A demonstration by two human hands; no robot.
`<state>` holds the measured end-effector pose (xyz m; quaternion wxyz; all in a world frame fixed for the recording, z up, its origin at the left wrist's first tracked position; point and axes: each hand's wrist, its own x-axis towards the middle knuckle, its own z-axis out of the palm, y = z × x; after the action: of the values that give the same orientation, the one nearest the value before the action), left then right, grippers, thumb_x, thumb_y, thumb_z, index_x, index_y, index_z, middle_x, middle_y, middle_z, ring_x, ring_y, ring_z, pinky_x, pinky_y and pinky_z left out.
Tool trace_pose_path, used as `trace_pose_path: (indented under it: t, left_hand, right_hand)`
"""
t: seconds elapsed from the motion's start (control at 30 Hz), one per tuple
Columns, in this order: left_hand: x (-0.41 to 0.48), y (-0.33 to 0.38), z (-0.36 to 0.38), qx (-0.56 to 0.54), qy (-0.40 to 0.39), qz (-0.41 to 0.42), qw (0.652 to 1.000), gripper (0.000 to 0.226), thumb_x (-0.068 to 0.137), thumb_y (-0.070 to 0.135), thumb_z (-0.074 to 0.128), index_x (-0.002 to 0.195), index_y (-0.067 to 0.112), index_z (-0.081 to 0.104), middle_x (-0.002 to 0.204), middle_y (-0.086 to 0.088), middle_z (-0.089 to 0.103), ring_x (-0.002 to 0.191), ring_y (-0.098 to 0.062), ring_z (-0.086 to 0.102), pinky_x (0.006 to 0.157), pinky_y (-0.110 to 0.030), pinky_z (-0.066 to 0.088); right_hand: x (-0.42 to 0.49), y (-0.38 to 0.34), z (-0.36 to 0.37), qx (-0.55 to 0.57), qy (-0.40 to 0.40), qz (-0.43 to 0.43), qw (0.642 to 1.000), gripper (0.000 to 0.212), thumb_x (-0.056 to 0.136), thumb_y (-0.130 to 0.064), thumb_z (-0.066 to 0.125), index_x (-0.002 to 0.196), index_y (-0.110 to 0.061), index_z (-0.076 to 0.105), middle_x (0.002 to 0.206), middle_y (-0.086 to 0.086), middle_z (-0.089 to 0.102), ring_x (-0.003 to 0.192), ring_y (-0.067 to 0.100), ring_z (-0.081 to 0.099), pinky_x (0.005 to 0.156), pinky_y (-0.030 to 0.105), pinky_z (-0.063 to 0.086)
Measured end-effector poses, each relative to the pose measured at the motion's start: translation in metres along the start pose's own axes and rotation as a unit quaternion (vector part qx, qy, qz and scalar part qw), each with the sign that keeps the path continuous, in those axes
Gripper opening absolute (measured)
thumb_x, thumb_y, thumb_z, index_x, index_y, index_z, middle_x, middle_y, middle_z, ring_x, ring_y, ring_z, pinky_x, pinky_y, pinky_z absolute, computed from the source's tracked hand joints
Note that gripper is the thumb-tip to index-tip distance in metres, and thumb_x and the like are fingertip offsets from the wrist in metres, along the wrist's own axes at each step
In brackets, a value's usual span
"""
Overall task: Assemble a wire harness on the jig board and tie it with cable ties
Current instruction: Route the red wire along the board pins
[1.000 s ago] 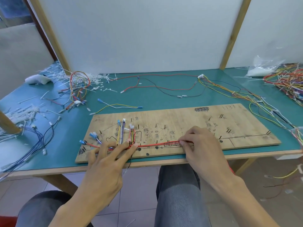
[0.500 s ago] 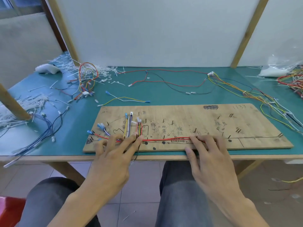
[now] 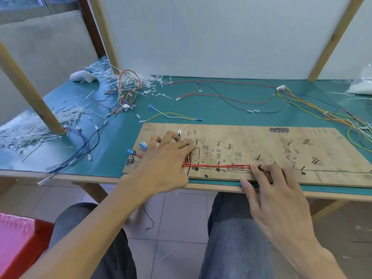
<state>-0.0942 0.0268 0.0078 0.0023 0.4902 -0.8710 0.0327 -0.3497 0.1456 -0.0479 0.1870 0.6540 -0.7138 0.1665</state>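
Green mat point(image 3: 120, 137) strewn with loose wires point(image 3: 221, 95); left hand point(image 3: 167, 164) overlies jig board point(image 3: 261, 141).

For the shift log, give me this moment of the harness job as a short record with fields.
Stage: red wires run along the near edge of the jig board
Left hand: fingers spread flat over the wire ends at the board's left
Right hand: fingertips press the red wires' right end, thumb at the board's near edge
Cable ties: loose white pile at the far left of the table
Other wires: coloured bundle on the table, right
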Motion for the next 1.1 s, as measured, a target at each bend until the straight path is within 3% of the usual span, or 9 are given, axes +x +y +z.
trace_pose_path:
  t: [0.17, 0.3, 0.37, 0.43, 0.53, 0.63, 0.8, 1.1]
  left_hand:
    - [-0.004, 0.008, 0.004, 0.020, -0.031, -0.015, 0.999, 0.096, 0.069, 0.044, 0.031, 0.163, 0.029, 0.021, 0.172, 0.009, 0.018, 0.155, -0.020, 0.006, 0.118, -0.052, 0.010]
    - [-0.009, 0.002, -0.001, -0.029, -0.059, -0.002, 0.998, 0.100, 0.070, 0.043, 0.034, 0.165, 0.033, 0.004, 0.174, 0.010, 0.000, 0.158, -0.016, -0.003, 0.125, -0.053, 0.004]
    - [-0.019, -0.001, -0.003, -0.060, -0.006, -0.001, 0.998, 0.095, 0.072, 0.034, 0.038, 0.164, 0.033, 0.012, 0.173, 0.011, 0.008, 0.157, -0.015, 0.001, 0.124, -0.048, 0.005]
    - [-0.034, -0.002, -0.001, -0.087, 0.072, -0.012, 0.994, 0.087, 0.072, 0.027, 0.043, 0.158, 0.032, 0.033, 0.167, 0.015, 0.030, 0.154, -0.015, 0.014, 0.123, -0.044, 0.014]
    - [-0.057, 0.000, 0.009, -0.114, 0.116, -0.005, 0.987, 0.074, 0.072, 0.022, 0.048, 0.145, 0.031, 0.053, 0.150, 0.022, 0.051, 0.148, -0.012, 0.027, 0.119, -0.044, 0.026]
    - [-0.065, 0.004, 0.013, -0.116, 0.105, -0.005, 0.988, 0.075, 0.075, 0.020, 0.050, 0.149, 0.030, 0.048, 0.145, 0.021, 0.056, 0.148, -0.009, 0.027, 0.118, -0.044, 0.023]
    - [-0.070, 0.009, 0.016, -0.071, 0.084, 0.001, 0.994, 0.075, 0.080, 0.022, 0.044, 0.154, 0.038, 0.045, 0.154, 0.020, 0.050, 0.148, -0.015, 0.032, 0.116, -0.053, 0.027]
    - [-0.067, 0.011, 0.017, -0.046, 0.071, -0.005, 0.996, 0.072, 0.082, 0.029, 0.046, 0.153, 0.036, 0.048, 0.154, 0.018, 0.052, 0.146, -0.014, 0.036, 0.117, -0.057, 0.029]
  right_hand:
    - [0.000, 0.000, -0.001, 0.010, -0.010, 0.005, 1.000, 0.060, 0.104, -0.052, 0.042, 0.138, -0.007, 0.064, 0.123, 0.011, 0.059, 0.109, 0.034, 0.049, 0.096, 0.050, 0.046]
    - [0.002, 0.001, -0.008, 0.042, -0.016, 0.015, 0.999, 0.057, 0.106, -0.050, 0.039, 0.136, -0.010, 0.066, 0.119, 0.008, 0.060, 0.107, 0.031, 0.048, 0.094, 0.051, 0.048]
    - [0.005, 0.006, -0.012, 0.067, -0.014, 0.012, 0.998, 0.053, 0.109, -0.047, 0.035, 0.133, -0.013, 0.067, 0.113, 0.003, 0.060, 0.104, 0.027, 0.047, 0.088, 0.050, 0.052]
    - [0.012, 0.015, -0.014, 0.101, -0.020, -0.003, 0.995, 0.048, 0.113, -0.042, 0.033, 0.128, -0.015, 0.070, 0.106, -0.002, 0.060, 0.099, 0.023, 0.046, 0.084, 0.048, 0.052]
    - [0.021, 0.036, -0.014, 0.162, -0.043, -0.035, 0.985, 0.031, 0.108, -0.022, 0.048, 0.125, -0.017, 0.074, 0.101, -0.007, 0.060, 0.096, 0.021, 0.047, 0.079, 0.043, 0.050]
    - [0.024, 0.048, -0.017, 0.207, -0.042, -0.046, 0.976, 0.036, 0.094, 0.004, 0.065, 0.119, -0.019, 0.073, 0.099, -0.009, 0.064, 0.095, 0.023, 0.055, 0.079, 0.041, 0.051]
    - [0.034, 0.045, -0.022, 0.264, -0.039, 0.021, 0.963, 0.022, 0.091, -0.007, 0.077, 0.110, -0.020, 0.076, 0.096, -0.009, 0.068, 0.088, 0.017, 0.068, 0.085, 0.046, 0.061]
    - [0.052, 0.039, -0.021, 0.177, -0.083, 0.027, 0.980, 0.019, 0.092, 0.001, 0.071, 0.095, -0.015, 0.080, 0.091, 0.001, 0.069, 0.084, 0.031, 0.063, 0.075, 0.045, 0.054]
